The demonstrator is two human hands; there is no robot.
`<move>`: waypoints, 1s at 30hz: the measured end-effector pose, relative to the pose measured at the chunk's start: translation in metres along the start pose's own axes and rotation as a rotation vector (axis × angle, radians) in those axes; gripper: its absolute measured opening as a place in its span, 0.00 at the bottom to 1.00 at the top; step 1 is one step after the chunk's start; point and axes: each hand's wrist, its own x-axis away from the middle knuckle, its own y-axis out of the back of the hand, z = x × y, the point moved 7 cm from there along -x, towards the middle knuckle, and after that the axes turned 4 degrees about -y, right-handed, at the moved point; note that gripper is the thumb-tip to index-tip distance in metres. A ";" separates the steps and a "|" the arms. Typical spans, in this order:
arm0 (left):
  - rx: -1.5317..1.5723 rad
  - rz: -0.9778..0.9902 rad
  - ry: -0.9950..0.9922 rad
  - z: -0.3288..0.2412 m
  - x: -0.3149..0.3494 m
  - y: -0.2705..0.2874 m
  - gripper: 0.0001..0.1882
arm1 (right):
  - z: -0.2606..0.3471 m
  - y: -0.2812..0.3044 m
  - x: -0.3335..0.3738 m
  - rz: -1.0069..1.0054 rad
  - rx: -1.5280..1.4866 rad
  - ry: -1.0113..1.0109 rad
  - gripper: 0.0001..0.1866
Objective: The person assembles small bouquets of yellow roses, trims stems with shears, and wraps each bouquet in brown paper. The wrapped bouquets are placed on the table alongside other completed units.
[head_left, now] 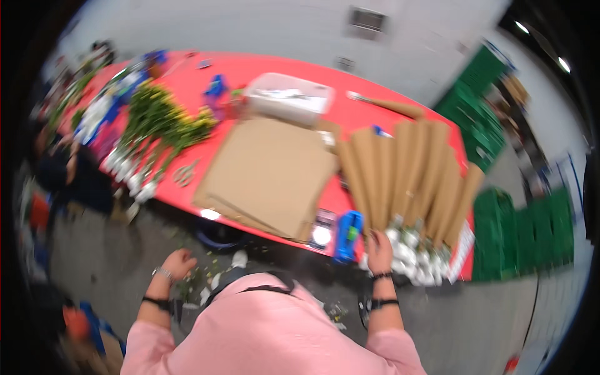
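A row of brown paper-wrapped bouquets (pixel 412 169) lies at the right of the red table, the white-covered stem ends (pixel 415 262) towards me. My right hand (pixel 379 251) is at the table's front edge, its fingers closed on the lower end of the leftmost paper-wrapped bouquet (pixel 362 181). Off the table, over the floor to the left of my body, my left hand (pixel 180 264) hangs with curled fingers and nothing visible in them. A stack of flat brown paper sheets (pixel 269 175) covers the table's middle. Between stack and bouquets lie a phone (pixel 322 228) and a blue object (pixel 349 234) with a green part.
Yellow flower bunches (pixel 153 115) with white-covered stems lie left, near scissors (pixel 184 175). A translucent tub (pixel 312 114) stands behind the sheets. Another person's dark sleeve (pixel 84 178) shows at far left. Green crates (pixel 494 234) stand right of the table (pixel 219 59). Leaf scraps litter the floor.
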 end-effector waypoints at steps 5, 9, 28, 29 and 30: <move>0.050 -0.249 0.041 0.078 -0.064 0.066 0.22 | -0.012 -0.077 0.080 0.225 0.133 -0.058 0.15; 0.143 -0.366 0.109 0.116 -0.127 0.125 0.20 | 0.045 -0.078 0.094 -0.055 0.368 0.034 0.14; -0.120 -0.332 0.028 0.136 -0.460 0.195 0.22 | 0.076 -0.160 0.416 0.309 0.054 -1.327 0.19; -0.114 -0.361 -0.023 0.133 -0.459 0.196 0.21 | 0.071 -0.164 0.434 0.326 0.075 -1.348 0.19; -0.108 -0.391 -0.073 0.128 -0.457 0.199 0.20 | 0.066 -0.169 0.450 0.344 0.094 -1.360 0.19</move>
